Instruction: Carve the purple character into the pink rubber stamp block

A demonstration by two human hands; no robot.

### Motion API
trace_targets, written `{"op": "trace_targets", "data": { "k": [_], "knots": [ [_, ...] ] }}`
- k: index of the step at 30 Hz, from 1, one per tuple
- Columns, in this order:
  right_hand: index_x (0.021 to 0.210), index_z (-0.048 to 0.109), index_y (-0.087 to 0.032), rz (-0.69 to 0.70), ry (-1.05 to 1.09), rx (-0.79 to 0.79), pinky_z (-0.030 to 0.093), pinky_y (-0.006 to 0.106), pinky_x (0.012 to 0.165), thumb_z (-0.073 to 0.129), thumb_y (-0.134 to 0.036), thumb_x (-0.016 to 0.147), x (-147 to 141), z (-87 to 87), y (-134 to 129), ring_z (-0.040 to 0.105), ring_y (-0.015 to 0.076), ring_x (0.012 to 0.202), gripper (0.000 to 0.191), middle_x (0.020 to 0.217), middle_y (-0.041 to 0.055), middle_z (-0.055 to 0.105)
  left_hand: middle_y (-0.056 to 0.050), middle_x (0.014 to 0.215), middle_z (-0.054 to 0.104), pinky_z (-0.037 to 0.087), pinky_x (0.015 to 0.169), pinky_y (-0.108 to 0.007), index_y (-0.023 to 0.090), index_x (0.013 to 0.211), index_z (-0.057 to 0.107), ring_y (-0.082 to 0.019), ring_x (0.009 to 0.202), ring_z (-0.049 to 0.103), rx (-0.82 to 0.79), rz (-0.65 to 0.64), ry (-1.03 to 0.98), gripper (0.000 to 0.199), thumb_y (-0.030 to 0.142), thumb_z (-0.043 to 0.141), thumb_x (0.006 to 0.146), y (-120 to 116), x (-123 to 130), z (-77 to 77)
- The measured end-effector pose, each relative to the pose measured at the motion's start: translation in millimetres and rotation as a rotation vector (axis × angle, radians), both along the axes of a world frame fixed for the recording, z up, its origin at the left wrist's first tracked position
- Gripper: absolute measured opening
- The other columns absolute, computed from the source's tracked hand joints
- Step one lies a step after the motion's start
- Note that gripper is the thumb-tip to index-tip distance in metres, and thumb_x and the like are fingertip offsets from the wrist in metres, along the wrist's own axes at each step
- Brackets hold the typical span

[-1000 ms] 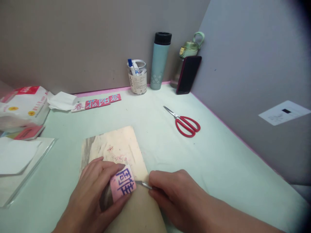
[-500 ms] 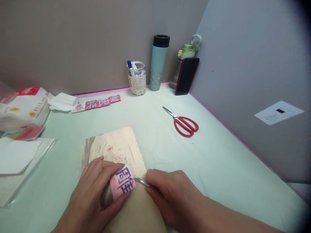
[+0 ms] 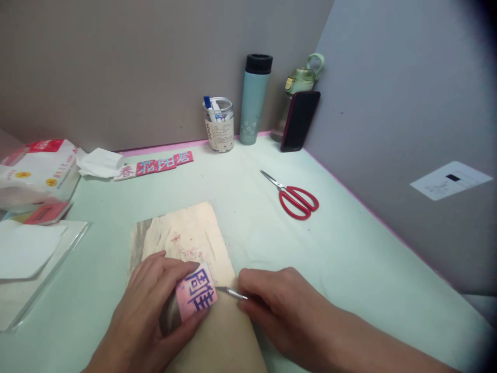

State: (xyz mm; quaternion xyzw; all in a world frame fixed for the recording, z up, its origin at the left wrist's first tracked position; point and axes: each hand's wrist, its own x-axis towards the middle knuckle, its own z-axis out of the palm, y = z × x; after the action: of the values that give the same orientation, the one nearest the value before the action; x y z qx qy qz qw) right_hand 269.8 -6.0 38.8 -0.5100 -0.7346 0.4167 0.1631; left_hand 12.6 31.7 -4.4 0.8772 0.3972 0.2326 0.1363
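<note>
A small pink block (image 3: 196, 291) with dark blue characters lies on a worn cream board (image 3: 202, 228). My left hand (image 3: 155, 305) grips the block between thumb and fingers, from its left side. In my right hand (image 3: 279, 311) is a craft knife (image 3: 235, 293) with a silver handle, held in a pinch. Its thin blade points left, and the tip is at or very near the block's right edge; whether they touch is unclear. My right palm is hidden.
Red-handled scissors (image 3: 297, 201) lie beyond my right hand. At the back stand a pen jar (image 3: 220, 132), a blue tumbler (image 3: 254, 103), a green bottle and a phone (image 3: 300, 122). Pink character tiles (image 3: 166, 163), tissues and a plastic packet (image 3: 42, 173) are at the left.
My right hand has shifted slightly right with the knife, and more of the knife's handle shows. My left hand and the block have stayed in place.
</note>
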Motion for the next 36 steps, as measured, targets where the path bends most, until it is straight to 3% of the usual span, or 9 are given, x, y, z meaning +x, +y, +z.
{"op": "trace_targets", "data": {
  "k": [14, 22, 36],
  "knots": [
    [0.079, 0.04, -0.023, -0.034, -0.109, 0.039, 0.026, 0.022, 0.055, 0.051, -0.015, 0.086, -11, -13.4, -10, 0.041, 0.0084, 0.058, 0.015, 0.071, -0.0065, 0.053, -0.003, 0.105, 0.066, 0.042, 0.101, -0.044, 0.026, 0.119, 0.057, -0.026, 0.102, 0.062, 0.052, -0.001, -0.013, 0.034, 0.046, 0.063, 0.093, 1, 3, 4.6],
    [0.079, 0.037, -0.023, -0.045, -0.084, 0.114, 0.023, 0.024, 0.054, 0.048, -0.017, 0.091, -13, -11.5, -8, 0.036, 0.0085, 0.056, 0.018, 0.069, -0.0072, 0.048, -0.003, 0.107, 0.065, 0.047, 0.091, -0.04, 0.028, 0.121, 0.057, -0.027, 0.104, 0.06, -0.01, 0.022, -0.022, 0.037, 0.046, 0.067, 0.09, 1, 1, 2.4],
    [0.079, 0.039, -0.024, 0.032, -0.027, 0.048, 0.026, 0.02, 0.056, 0.052, -0.011, 0.088, -1, -2.6, -1, 0.039, 0.0073, 0.059, 0.02, 0.071, -0.0087, 0.048, -0.003, 0.111, 0.06, 0.033, 0.105, -0.04, 0.023, 0.124, 0.053, -0.025, 0.11, 0.052, 0.014, -0.038, -0.002, 0.037, 0.042, 0.064, 0.094, 1, 0, -0.5]
  ]
}}
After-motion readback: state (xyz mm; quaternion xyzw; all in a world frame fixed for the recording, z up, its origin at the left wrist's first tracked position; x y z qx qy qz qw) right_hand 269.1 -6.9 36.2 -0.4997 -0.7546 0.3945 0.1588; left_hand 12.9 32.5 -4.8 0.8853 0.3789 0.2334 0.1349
